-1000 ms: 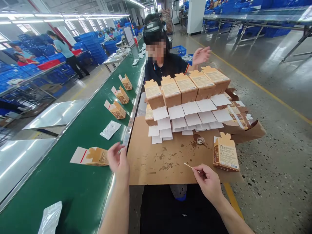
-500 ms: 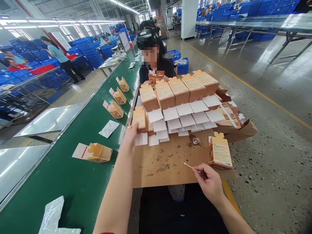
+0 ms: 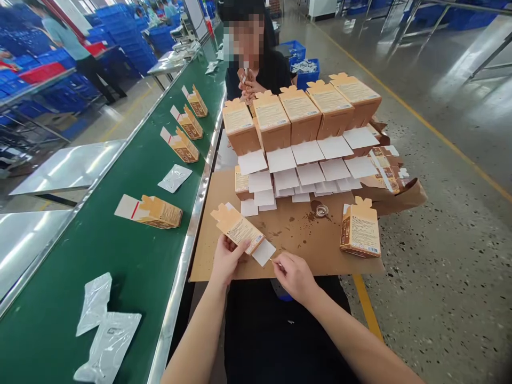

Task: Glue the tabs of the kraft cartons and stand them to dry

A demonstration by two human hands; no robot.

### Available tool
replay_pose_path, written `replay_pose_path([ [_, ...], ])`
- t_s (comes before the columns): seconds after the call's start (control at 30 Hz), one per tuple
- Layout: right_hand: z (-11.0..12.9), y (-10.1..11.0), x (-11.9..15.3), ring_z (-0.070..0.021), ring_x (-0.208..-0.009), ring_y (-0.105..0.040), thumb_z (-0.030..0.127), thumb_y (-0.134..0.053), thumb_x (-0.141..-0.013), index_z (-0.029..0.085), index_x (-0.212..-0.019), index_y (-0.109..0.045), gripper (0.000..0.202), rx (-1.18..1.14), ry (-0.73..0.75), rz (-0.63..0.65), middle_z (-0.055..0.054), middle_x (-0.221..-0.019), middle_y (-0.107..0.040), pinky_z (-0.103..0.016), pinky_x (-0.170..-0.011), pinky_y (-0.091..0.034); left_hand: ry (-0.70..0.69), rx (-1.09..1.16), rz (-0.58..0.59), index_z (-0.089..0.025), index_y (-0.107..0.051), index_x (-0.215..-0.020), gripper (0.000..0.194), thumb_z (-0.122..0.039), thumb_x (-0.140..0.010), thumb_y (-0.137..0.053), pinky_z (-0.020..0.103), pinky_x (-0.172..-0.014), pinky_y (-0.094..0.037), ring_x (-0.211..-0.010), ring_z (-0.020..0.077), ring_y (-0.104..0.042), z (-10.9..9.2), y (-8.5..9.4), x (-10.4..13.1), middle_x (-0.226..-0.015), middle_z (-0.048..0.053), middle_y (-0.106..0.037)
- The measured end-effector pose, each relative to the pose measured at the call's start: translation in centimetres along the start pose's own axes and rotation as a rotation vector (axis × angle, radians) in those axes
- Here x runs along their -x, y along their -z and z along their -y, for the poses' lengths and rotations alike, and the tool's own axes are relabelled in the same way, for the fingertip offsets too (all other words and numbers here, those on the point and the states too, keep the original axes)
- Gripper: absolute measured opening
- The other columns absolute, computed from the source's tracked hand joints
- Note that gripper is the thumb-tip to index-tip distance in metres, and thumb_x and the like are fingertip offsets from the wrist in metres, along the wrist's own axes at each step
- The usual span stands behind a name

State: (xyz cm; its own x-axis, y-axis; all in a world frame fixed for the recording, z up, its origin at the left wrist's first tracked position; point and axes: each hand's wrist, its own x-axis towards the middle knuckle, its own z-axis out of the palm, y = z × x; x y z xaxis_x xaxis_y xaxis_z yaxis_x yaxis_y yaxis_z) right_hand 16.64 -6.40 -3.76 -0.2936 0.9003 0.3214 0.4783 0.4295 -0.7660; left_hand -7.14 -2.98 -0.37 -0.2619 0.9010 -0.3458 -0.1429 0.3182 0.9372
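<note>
My left hand (image 3: pixel 228 258) grips an orange-and-brown carton (image 3: pixel 242 229), held tilted over the near part of the cardboard sheet (image 3: pixel 316 261). A white flap (image 3: pixel 264 252) sticks out from the carton's lower right end. Beside that flap, my right hand (image 3: pixel 294 274) pinches a thin cotton swab, its tip at the flap's edge. A small round glass dish (image 3: pixel 321 211) sits beyond my hands amid brown stains. One carton (image 3: pixel 361 229) stands upright at the sheet's right side. Stacked cartons (image 3: pixel 300 117) with white flaps fill the back.
On the left runs a green conveyor belt (image 3: pixel 148 266) with a metal edge, bearing several cartons (image 3: pixel 160 212) and silver pouches (image 3: pixel 108 346). Across the stack sits a person (image 3: pixel 276 69) handling a brown item. Blue bins (image 3: pixel 306 72) stand on the floor behind.
My left hand has brought the carton from the stack's left end toward me. My right hand has moved left with the swab to the carton's flap. The view has tilted down.
</note>
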Motion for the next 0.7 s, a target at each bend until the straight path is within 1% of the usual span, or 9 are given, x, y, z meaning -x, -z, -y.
replay_pose_path([
  [0.1,-0.6,-0.7,-0.5,-0.0158,-0.064,-0.054,0.016,-0.06,-0.106,0.027,-0.078,-0.059,0.03,0.05,0.02,0.048,0.002,-0.072,-0.063,-0.029,-0.063,-0.04,-0.019,0.004,-0.012,-0.021,-0.07,-0.123,0.086,-0.065,-0.063,-0.113,0.059,-0.117,-0.065,-0.137,0.0415,-0.081,-0.1,0.0,-0.1,-0.139,0.021,-0.084],
  [0.17,-1.0,-0.4,-0.5,-0.0158,-0.064,-0.053,0.017,-0.059,-0.106,0.028,-0.077,-0.058,0.031,0.055,0.007,0.038,0.002,-0.071,-0.062,-0.029,-0.062,-0.04,-0.04,-0.004,-0.033,-0.023,-0.067,-0.122,0.087,-0.065,-0.062,-0.113,0.056,-0.116,-0.066,-0.134,0.0397,-0.082,0.2,-0.3,0.2,-0.138,0.02,-0.083],
  [0.23,-1.2,0.3,-0.2,-0.0157,-0.064,-0.054,0.018,-0.056,-0.109,0.027,-0.079,-0.06,0.031,0.062,-0.013,0.015,0.002,-0.072,-0.063,-0.028,-0.063,-0.043,-0.075,-0.031,-0.042,-0.025,-0.064,-0.124,0.087,-0.064,-0.063,-0.112,0.054,-0.114,-0.067,-0.131,0.0375,-0.083,0.7,-0.8,0.7,-0.136,0.017,-0.083],
  [0.33,-1.3,1.7,0.6,-0.0156,-0.063,-0.057,0.027,-0.056,-0.114,0.028,-0.084,-0.067,0.032,0.014,-0.102,-0.093,0.002,-0.072,-0.065,-0.028,-0.062,-0.049,-0.172,-0.094,-0.073,-0.027,-0.06,-0.128,0.085,-0.058,-0.066,-0.11,0.051,-0.112,-0.067,-0.131,0.0359,-0.082,1.9,-1.6,2.2,-0.135,0.014,-0.08],
  [0.4,-1.4,2.8,1.4,-0.0156,-0.061,-0.056,0.036,-0.06,-0.115,0.028,-0.085,-0.071,0.033,-0.034,-0.177,-0.191,0.002,-0.071,-0.064,-0.028,-0.059,-0.051,-0.252,-0.188,-0.133,-0.028,-0.058,-0.129,0.084,-0.054,-0.068,-0.109,0.05,-0.111,-0.067,-0.131,0.0361,-0.081,2.8,-2.1,3.5,-0.136,0.014,-0.078],
  [0.47,-1.4,3.8,2.2,-0.0156,-0.058,-0.055,0.043,-0.064,-0.116,0.028,-0.084,-0.072,0.036,-0.064,-0.231,-0.26,0.002,-0.069,-0.064,-0.029,-0.056,-0.051,-0.305,-0.319,-0.193,-0.029,-0.056,-0.129,0.08,-0.052,-0.072,-0.106,0.051,-0.105,-0.069,-0.126,0.0365,-0.082,3.6,-2.6,4.7,-0.133,0.013,-0.078],
  [0.53,-1.3,4.5,2.8,-0.0159,-0.057,-0.054,0.05,-0.066,-0.116,0.028,-0.083,-0.073,0.04,-0.081,-0.265,-0.296,0.002,-0.068,-0.064,-0.03,-0.054,-0.051,-0.323,-0.43,-0.224,-0.03,-0.055,-0.13,0.073,-0.051,-0.078,-0.101,0.05,-0.097,-0.07,-0.118,0.0368,-0.084,4.1,-3.0,5.7,-0.128,0.012,-0.078],
  [0.6,-1.2,4.9,3.1,-0.0161,-0.056,-0.055,0.056,-0.067,-0.115,0.028,-0.081,-0.074,0.044,-0.106,-0.289,-0.322,0.001,-0.067,-0.064,-0.03,-0.053,-0.051,-0.324,-0.481,-0.235,-0.03,-0.054,-0.131,0.069,-0.052,-0.082,-0.097,0.049,-0.091,-0.07,-0.112,0.0372,-0.085,4.5,-3.4,6.1,-0.124,0.011,-0.079],
  [0.7,-0.9,4.9,2.9,-0.0167,-0.055,-0.056,0.062,-0.066,-0.115,0.028,-0.08,-0.074,0.049,-0.137,-0.299,-0.322,0.0,-0.067,-0.066,-0.031,-0.052,-0.052,-0.329,-0.489,-0.231,-0.031,-0.054,-0.13,0.067,-0.053,-0.083,-0.096,0.048,-0.088,-0.069,-0.108,0.0376,-0.085,5.0,-3.8,5.8,-0.119,0.011,-0.081],
])
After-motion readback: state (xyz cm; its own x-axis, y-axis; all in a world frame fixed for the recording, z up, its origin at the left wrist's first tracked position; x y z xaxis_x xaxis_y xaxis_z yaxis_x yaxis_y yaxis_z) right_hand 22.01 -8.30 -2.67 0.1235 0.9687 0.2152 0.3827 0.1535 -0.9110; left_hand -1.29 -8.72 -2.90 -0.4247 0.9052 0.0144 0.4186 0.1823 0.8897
